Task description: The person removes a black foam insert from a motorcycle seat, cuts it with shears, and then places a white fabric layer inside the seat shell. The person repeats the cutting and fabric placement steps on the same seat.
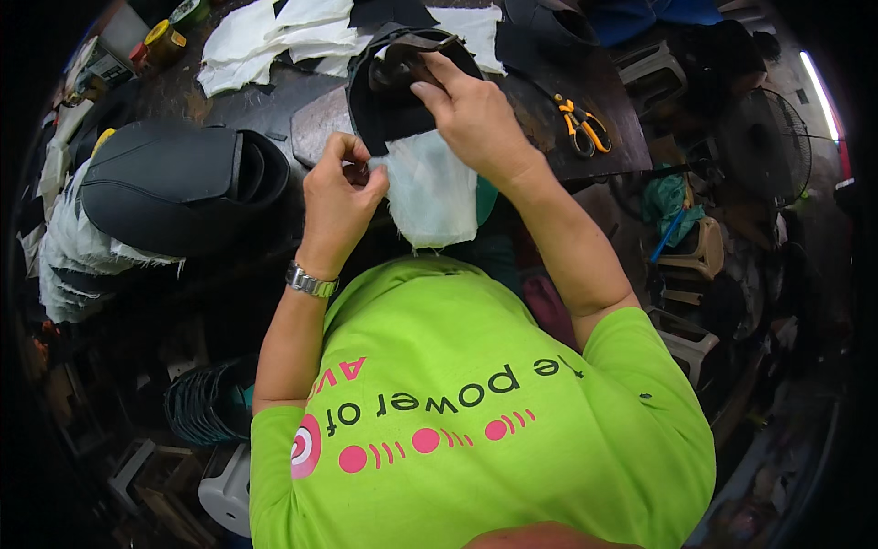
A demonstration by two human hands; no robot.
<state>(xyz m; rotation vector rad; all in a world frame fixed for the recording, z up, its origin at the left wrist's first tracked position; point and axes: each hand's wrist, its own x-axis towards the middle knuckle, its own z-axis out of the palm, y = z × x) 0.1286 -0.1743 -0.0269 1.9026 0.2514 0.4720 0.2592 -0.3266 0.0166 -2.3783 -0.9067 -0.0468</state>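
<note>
A black, rounded shell-like piece [366, 105] rests near the table's front edge, its hollow facing up. White gauzy cloth [432, 197] hangs from it over that edge. My right hand [476, 114] reaches over the hollow, thumb and fingers closed on a dark, shiny, curved tool [402, 66] whose kind I cannot tell. Just left of the cloth, my left hand [343, 197] is closed in a pinch beside the piece's edge. Whatever sits between those fingertips is too small to make out.
To the left, stacked black rounded shells [169, 188] lie over white cloth [87, 247]. Orange-handled scissors [583, 126] are at the right on the dark table [617, 137]. White cloth pieces [274, 41] spread across the back; a yellow tin [165, 43] stands far left.
</note>
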